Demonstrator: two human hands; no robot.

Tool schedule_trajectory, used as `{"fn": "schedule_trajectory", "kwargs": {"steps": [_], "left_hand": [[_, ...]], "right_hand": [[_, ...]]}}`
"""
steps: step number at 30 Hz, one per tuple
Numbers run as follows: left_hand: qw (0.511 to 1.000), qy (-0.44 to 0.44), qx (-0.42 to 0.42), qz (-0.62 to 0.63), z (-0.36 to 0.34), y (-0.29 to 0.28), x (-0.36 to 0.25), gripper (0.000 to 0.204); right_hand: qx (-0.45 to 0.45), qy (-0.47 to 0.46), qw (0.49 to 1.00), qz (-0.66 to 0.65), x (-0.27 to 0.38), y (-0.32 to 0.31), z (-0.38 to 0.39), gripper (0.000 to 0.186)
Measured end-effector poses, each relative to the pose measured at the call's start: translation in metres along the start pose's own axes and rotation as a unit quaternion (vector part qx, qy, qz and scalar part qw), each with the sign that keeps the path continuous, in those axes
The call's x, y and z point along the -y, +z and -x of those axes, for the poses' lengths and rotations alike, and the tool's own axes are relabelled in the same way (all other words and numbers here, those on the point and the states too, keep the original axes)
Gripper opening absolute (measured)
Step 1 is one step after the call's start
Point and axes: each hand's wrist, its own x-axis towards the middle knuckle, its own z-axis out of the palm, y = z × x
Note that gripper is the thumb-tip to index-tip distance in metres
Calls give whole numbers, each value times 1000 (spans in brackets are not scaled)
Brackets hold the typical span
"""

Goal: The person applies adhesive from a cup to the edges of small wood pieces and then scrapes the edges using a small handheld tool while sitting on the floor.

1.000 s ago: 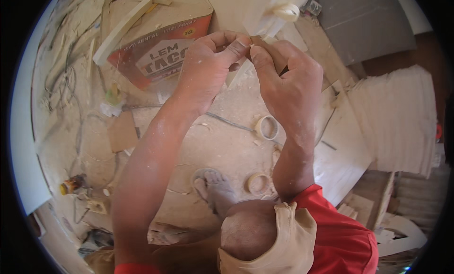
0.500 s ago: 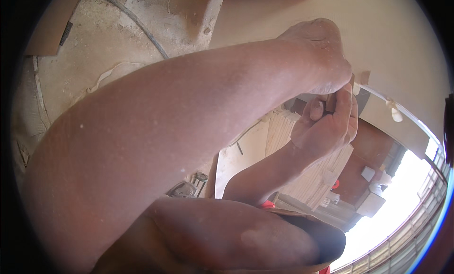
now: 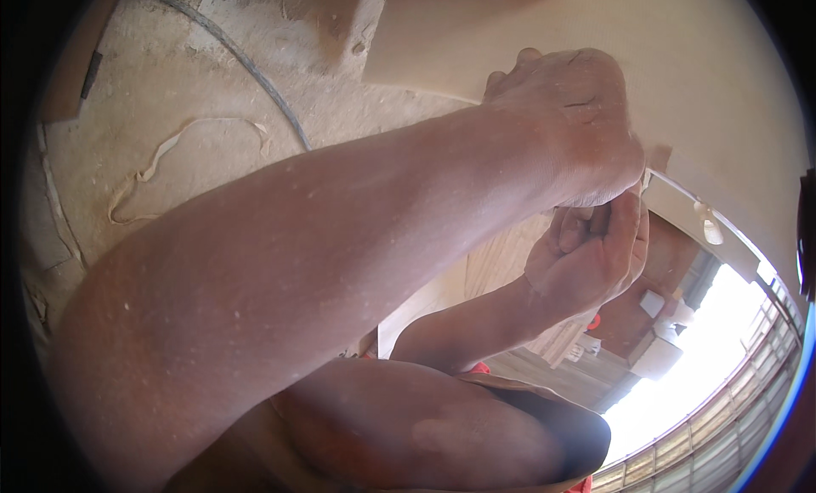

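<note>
Your left hand (image 3: pixel 565 127) is curled into a fist, its forearm stretching across the view from the lower left. Just below it, your right hand (image 3: pixel 591 251) is curled too, fingers folded in. The two hands touch. Whether either pinches anything, you cannot tell. One pale board (image 3: pixel 680 85) lies behind the left hand; one dark cable (image 3: pixel 246 68) and one loose strip (image 3: pixel 153 166) lie left of that board.

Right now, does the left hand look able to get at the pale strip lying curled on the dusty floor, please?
Probably not straight away. The left hand is raised and closed against the right hand near the pale board, well apart from the strip. Nothing lies across the floor between them.
</note>
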Motion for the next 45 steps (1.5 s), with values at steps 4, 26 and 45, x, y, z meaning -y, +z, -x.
{"fn": "schedule_trajectory", "kwargs": {"steps": [4,26,45], "left_hand": [[1000,6,-8,-15,6,2,-8,22],[999,28,-18,-31,12,11,-5,23],[732,315,-350,-492,27,-95,-109,21]], "right_hand": [[-30,8,1000,-3,3,-2,0,22],[-32,-81,987,134,1,-11,0,27],[455,217,850,152,-127,-18,112,25]]}}
